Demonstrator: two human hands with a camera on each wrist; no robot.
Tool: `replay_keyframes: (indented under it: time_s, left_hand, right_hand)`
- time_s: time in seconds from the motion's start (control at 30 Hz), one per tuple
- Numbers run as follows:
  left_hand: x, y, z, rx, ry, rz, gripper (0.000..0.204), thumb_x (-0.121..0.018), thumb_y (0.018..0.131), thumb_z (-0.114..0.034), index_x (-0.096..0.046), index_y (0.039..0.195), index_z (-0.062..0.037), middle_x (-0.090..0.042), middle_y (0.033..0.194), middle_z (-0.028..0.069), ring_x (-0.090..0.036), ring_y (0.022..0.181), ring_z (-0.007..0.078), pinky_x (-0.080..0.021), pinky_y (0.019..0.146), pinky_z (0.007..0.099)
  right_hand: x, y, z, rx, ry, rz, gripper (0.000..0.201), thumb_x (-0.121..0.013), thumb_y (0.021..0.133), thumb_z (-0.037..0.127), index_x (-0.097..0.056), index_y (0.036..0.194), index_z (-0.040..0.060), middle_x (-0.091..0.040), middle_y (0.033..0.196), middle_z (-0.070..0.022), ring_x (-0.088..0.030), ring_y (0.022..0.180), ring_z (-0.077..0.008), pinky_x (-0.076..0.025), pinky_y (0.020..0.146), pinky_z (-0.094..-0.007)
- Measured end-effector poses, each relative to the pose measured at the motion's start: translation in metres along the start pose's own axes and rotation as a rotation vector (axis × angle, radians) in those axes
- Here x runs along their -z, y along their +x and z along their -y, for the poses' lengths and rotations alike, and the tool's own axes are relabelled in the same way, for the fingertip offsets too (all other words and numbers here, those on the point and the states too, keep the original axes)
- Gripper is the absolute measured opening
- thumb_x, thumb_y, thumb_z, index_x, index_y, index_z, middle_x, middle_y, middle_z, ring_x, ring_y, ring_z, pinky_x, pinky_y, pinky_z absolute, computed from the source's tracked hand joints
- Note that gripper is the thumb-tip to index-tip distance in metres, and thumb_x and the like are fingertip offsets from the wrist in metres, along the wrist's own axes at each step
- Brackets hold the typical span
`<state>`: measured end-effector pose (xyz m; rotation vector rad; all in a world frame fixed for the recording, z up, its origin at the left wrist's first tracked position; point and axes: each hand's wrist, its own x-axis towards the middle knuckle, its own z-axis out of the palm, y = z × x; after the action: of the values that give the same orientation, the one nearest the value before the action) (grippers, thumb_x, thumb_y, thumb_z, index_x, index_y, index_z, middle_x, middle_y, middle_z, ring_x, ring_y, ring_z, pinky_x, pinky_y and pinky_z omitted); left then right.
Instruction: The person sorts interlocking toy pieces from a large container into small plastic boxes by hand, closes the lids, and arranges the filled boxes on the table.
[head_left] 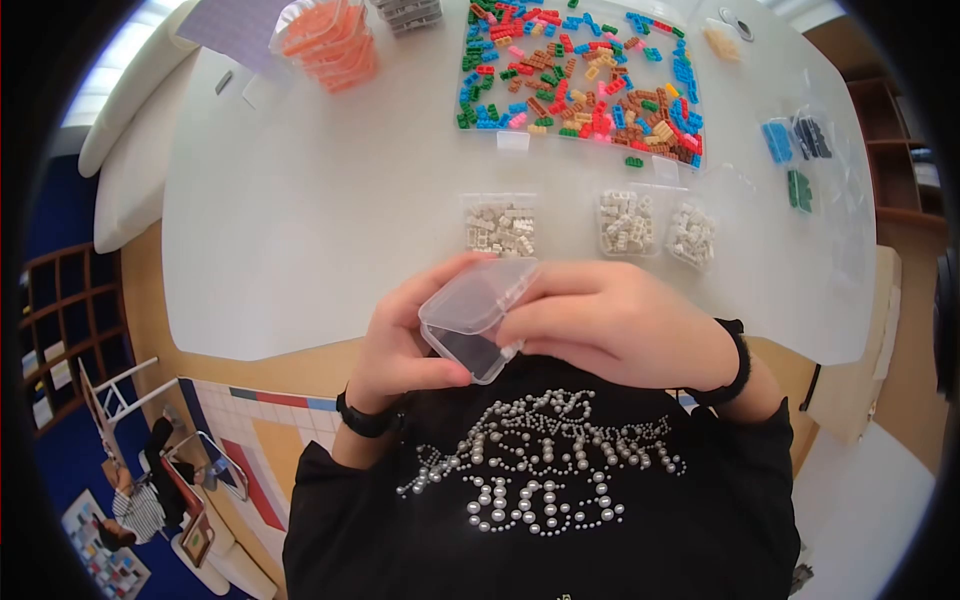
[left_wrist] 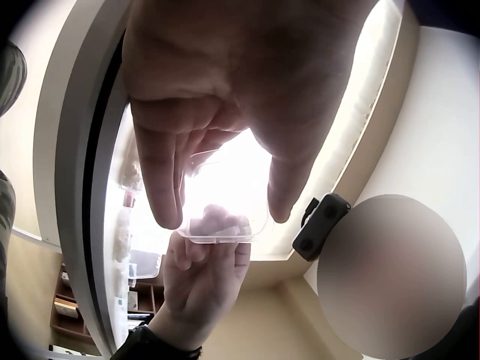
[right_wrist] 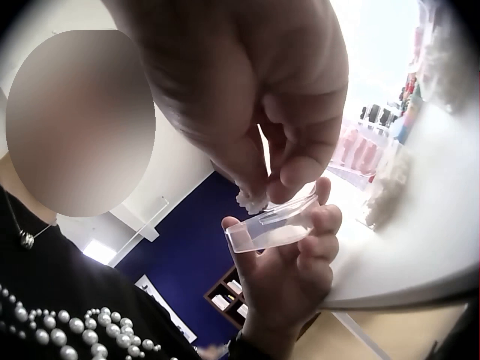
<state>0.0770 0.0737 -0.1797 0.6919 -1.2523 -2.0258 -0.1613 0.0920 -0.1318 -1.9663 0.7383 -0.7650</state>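
My left hand [head_left: 392, 345] grips a small clear plastic box [head_left: 455, 343] with its hinged lid [head_left: 478, 296] raised, in front of the chest. Thumb and fingers hold it from opposite sides. Over the box's right side is my right hand [head_left: 628, 328], its fingers curled inward at the lid. At those fingertips a white building brick [right_wrist: 251, 201] shows in the right wrist view, pinched close over the box's edge. Just beyond the hands, a clear box of white bricks [head_left: 500, 228] stands on the table.
Two more boxes of white bricks [head_left: 628, 225] [head_left: 691, 236] stand to the right. A large clear tray [head_left: 490, 150] of mixed coloured bricks lies behind. Stacked orange-tinted boxes [head_left: 330, 45] are at the back left; boxes with blue, black and green bricks [head_left: 800, 190] lie far right.
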Motion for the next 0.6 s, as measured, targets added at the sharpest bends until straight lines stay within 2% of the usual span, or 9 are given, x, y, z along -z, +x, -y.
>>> replay_keyframes:
  time_s: [0.03,0.07,0.1,0.13,0.2,0.27,0.33,0.43,0.6]
  left_hand:
    - [-0.001,0.0,0.001,0.001,-0.001,0.0,0.096,-0.089,0.067,-0.028,-0.038,0.14,0.0078,-0.057,0.128,0.0152,-0.056,0.119,0.0207,-0.042,0.102,0.034]
    - [-0.001,-0.001,0.004,-0.041,-0.014,-0.056,0.098,-0.088,0.067,-0.035,-0.039,0.14,0.0078,-0.058,0.125,0.0166,-0.058,0.115,0.0224,-0.045,0.098,0.0352]
    - [-0.002,-0.002,0.006,-0.083,-0.025,-0.113,0.1,-0.088,0.067,-0.041,-0.039,0.139,0.0078,-0.059,0.122,0.018,-0.061,0.111,0.0241,-0.049,0.094,0.0364]
    - [-0.005,-0.002,0.008,-0.083,-0.025,-0.112,0.1,-0.088,0.067,-0.041,-0.039,0.139,0.0078,-0.059,0.122,0.018,-0.061,0.111,0.0241,-0.049,0.094,0.0364]
    - [-0.01,-0.001,0.012,-0.187,0.035,-0.346,0.112,-0.084,0.06,-0.062,-0.041,0.137,0.0072,-0.059,0.103,0.0178,-0.066,0.085,0.0249,-0.056,0.072,0.035]
    - [-0.011,0.0,0.012,-0.22,0.046,-0.362,0.113,-0.082,0.06,-0.064,-0.041,0.137,0.0065,-0.059,0.102,0.0177,-0.065,0.084,0.0244,-0.056,0.071,0.0339]
    - [-0.013,0.001,0.011,-0.253,0.057,-0.379,0.113,-0.081,0.06,-0.066,-0.04,0.138,0.0058,-0.058,0.101,0.0176,-0.065,0.082,0.0239,-0.056,0.07,0.0327]
    - [-0.013,0.002,0.011,-0.261,0.089,-0.384,0.113,-0.079,0.062,-0.067,-0.039,0.139,0.0059,-0.058,0.102,0.0176,-0.065,0.081,0.0235,-0.055,0.069,0.0326]
    - [-0.012,0.002,0.012,-0.277,0.095,-0.368,0.111,-0.08,0.063,-0.065,-0.04,0.139,0.0061,-0.058,0.102,0.0178,-0.065,0.081,0.024,-0.055,0.068,0.0334]
  right_hand:
    - [0.002,0.0,0.001,-0.049,0.002,-0.062,0.018,-0.064,0.083,0.003,-0.064,0.101,0.0057,-0.062,0.096,-0.0097,-0.063,0.085,-0.0287,-0.051,0.071,-0.0355]
    - [0.005,0.0,0.002,-0.1,0.006,-0.124,0.019,-0.066,0.083,0.0,-0.066,0.101,0.0056,-0.063,0.095,-0.0104,-0.064,0.084,-0.0278,-0.051,0.072,-0.0339]
    - [0.009,0.001,0.003,-0.145,-0.054,-0.151,0.018,-0.065,0.083,-0.001,-0.065,0.101,0.0037,-0.063,0.093,-0.0098,-0.063,0.082,-0.0275,-0.051,0.07,-0.0342]
    - [0.009,0.002,0.0,-0.145,-0.053,-0.152,0.018,-0.065,0.083,-0.001,-0.065,0.101,0.0037,-0.063,0.093,-0.0098,-0.063,0.082,-0.0275,-0.051,0.07,-0.0342]
    - [0.006,0.004,-0.011,-0.135,-0.243,-0.309,0.012,-0.062,0.085,0.005,-0.063,0.097,0.0028,-0.06,0.092,-0.0112,-0.061,0.075,-0.0328,-0.05,0.067,-0.0385]
    - [0.002,0.01,-0.013,-0.147,-0.312,-0.352,0.011,-0.061,0.084,0.004,-0.061,0.094,0.001,-0.06,0.09,-0.0133,-0.061,0.077,-0.034,-0.05,0.067,-0.0401]
    - [0.001,0.015,-0.015,-0.231,-0.477,-0.277,0.017,-0.063,0.084,0.003,-0.063,0.101,0.0013,-0.061,0.091,-0.012,-0.061,0.079,-0.0311,-0.05,0.069,-0.0377]
    - [-0.006,0.022,-0.021,-0.213,-0.548,-0.315,0.017,-0.064,0.085,0.006,-0.062,0.101,0.002,-0.061,0.091,-0.012,-0.061,0.08,-0.0321,-0.05,0.069,-0.0392]
    - [-0.005,0.019,-0.013,-0.234,-0.48,-0.383,0.016,-0.065,0.084,0.006,-0.061,0.1,0.0031,-0.061,0.089,-0.0114,-0.062,0.078,-0.0315,-0.05,0.068,-0.0377]
